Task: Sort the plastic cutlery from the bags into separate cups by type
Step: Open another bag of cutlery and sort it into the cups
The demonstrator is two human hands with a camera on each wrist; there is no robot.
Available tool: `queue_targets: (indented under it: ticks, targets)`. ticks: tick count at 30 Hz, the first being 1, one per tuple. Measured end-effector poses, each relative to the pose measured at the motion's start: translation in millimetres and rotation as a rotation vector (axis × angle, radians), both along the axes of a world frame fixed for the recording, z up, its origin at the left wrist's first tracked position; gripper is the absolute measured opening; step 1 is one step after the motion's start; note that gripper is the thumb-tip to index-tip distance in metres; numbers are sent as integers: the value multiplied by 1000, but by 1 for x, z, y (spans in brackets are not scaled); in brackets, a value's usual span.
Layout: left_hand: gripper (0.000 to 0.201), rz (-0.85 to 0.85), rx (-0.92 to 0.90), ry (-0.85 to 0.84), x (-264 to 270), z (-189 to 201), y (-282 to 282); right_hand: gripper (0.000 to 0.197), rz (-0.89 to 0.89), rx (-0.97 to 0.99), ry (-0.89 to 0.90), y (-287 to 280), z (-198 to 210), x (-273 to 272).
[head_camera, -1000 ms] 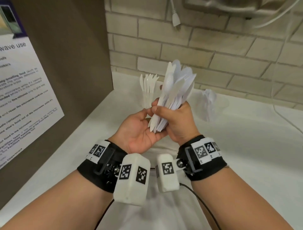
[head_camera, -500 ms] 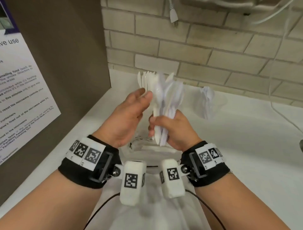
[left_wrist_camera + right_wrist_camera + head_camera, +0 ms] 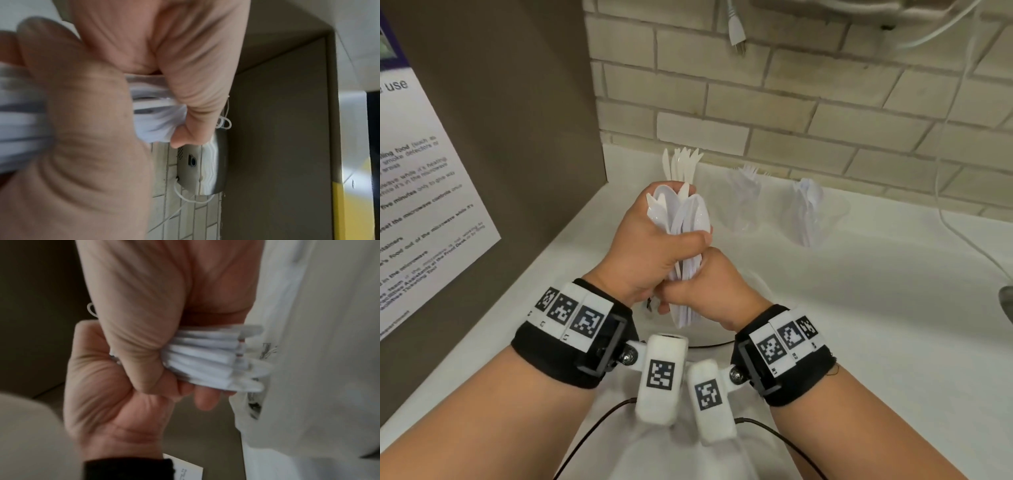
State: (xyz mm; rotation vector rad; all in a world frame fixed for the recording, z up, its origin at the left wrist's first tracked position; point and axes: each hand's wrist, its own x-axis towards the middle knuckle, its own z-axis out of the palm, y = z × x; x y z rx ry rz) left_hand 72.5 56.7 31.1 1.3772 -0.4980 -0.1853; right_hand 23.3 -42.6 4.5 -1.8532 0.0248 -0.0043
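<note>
Both hands: left hand [image 3: 650, 253] and right hand [image 3: 709, 287] fingers clamped on spoon bundle [image 3: 685, 219].
Done: knives cup [image 3: 683, 164], forks cup [image 3: 748, 192] filled at desk's back edge.
Left: spoons into spoon cup [image 3: 808, 212].

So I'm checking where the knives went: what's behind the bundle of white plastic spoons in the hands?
Behind the bundle of white plastic spoons, white plastic knives stand upright; their holder is covered by the left hand.
</note>
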Motion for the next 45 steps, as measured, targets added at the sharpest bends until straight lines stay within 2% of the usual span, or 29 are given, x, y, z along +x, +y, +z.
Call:
queue_targets:
  ticks: [5, 9, 14, 16, 20, 23, 26, 27, 30, 31, 33, 36, 39, 42, 43, 45]
  targets:
    - [47, -8, -168, 51, -2, 1, 3, 15, -1, -83, 61, -3, 3, -1]
    - [43, -24, -252, 68, -2, 8, 6, 18, 23, 2, 122, 2, 4, -8]
    - [38, 47, -311, 96, -1, 10, 3, 29, 52, 135, 125, -3, 8, -9]
    - [39, 98, -326, 78, 2, 12, 4, 31, 75, 129, 177, -5, 8, -11]
    - [36, 115, -367, 90, 2, 14, 4, 22, 44, 92, 219, -2, 10, -14]
    - [30, 116, -374, 126, 0, 15, 2, 19, 0, 137, 242, -2, 10, -14]
    - [26, 18, -363, 86, 1, 13, 3, 18, 31, 193, 286, -3, 8, -16]
    - [33, -60, -373, 84, 1, 11, 6, 18, 51, 216, 294, -4, 7, -17]
    - [87, -290, -371, 175, 8, 2, 19, 19, 120, 358, 287, -9, 4, -19]
    - [99, -331, -333, 192, 9, -2, 23, 19, 138, 406, 280, -11, 3, -20]
    - [105, -382, -165, 158, 7, -7, 28, 18, 175, 485, 277, -14, 3, -19]
    - [89, -494, 80, 122, -1, -11, 28, 24, 238, 505, 294, -14, 3, -19]
    - [65, -480, 118, 142, -3, -7, 24, 30, 334, 501, 327, -10, 3, -19]
    - [28, -439, 135, 127, -2, -2, 21, 39, 440, 506, 360, -10, 3, -19]
    - [22, -436, 157, 118, -3, 0, 20, 41, 454, 505, 353, -10, 2, -20]
    - [26, -434, 181, 97, -4, 1, 18, 35, 449, 478, 318, -8, -1, -20]
